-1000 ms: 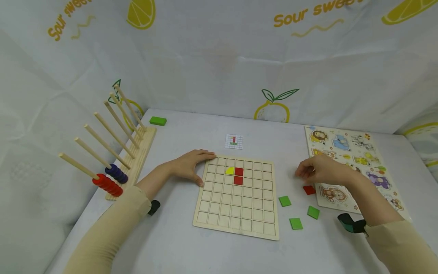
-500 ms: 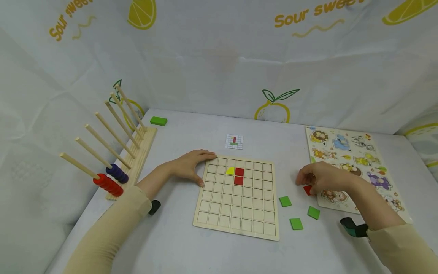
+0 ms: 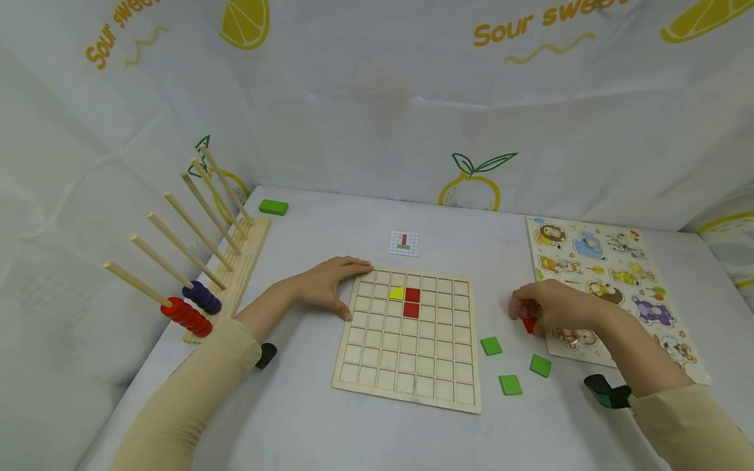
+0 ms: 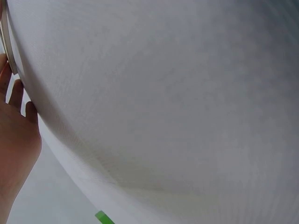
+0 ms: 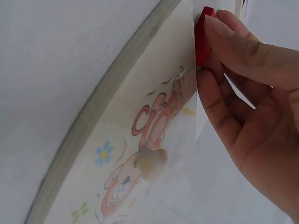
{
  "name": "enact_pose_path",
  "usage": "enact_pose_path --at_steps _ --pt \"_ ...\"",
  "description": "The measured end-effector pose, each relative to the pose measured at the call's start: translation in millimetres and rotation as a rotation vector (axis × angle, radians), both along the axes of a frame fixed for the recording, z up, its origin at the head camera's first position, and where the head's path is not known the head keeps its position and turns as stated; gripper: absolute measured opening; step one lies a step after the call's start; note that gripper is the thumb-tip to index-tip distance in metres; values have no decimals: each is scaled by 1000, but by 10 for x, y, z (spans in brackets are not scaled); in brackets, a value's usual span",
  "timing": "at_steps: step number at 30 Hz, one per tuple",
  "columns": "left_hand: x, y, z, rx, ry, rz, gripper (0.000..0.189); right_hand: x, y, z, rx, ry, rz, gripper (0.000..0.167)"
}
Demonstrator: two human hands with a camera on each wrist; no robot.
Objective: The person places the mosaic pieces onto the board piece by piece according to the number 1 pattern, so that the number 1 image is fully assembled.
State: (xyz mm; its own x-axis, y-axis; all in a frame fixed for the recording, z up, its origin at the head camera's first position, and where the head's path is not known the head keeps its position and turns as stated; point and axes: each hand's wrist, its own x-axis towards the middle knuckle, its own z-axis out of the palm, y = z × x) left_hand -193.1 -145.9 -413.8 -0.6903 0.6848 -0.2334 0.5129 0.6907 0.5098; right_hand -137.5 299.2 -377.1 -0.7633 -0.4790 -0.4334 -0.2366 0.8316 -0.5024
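Observation:
My right hand (image 3: 554, 305) pinches a red square tile (image 3: 529, 325) between thumb and fingers, beside the animal puzzle board. The right wrist view shows the tile (image 5: 202, 39) tilted up on edge under the thumb. A wooden grid board (image 3: 406, 340) lies flat in the middle, with a yellow quarter-round tile (image 3: 397, 294) and two red tiles (image 3: 412, 303) in its upper cells. My left hand (image 3: 323, 285) rests at the board's upper left edge, fingers and thumb spread and touching it. In the left wrist view only part of the left hand (image 4: 16, 135) shows.
Three green tiles (image 3: 510, 384) lie right of the grid board. A small pattern card (image 3: 404, 243) lies behind it. The animal puzzle board (image 3: 624, 307) is at right, a peg stand with beads (image 3: 250, 261) at left, and a green block (image 3: 273, 207) at the back left.
My right hand has come down slightly onto the red tile, which is now pinched and tilted up in its fingers. The left hand and grid board have stayed in place.

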Motion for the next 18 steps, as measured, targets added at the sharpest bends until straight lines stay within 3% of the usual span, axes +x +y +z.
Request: enact_pose_path --at_steps 9,18 --pt "0 -8 -1 5 12 -15 103 -32 -30 -2 -13 28 -17 33" --pt "0 -14 -11 0 11 -8 103 -63 -60 -37 -56 119 -11 21"
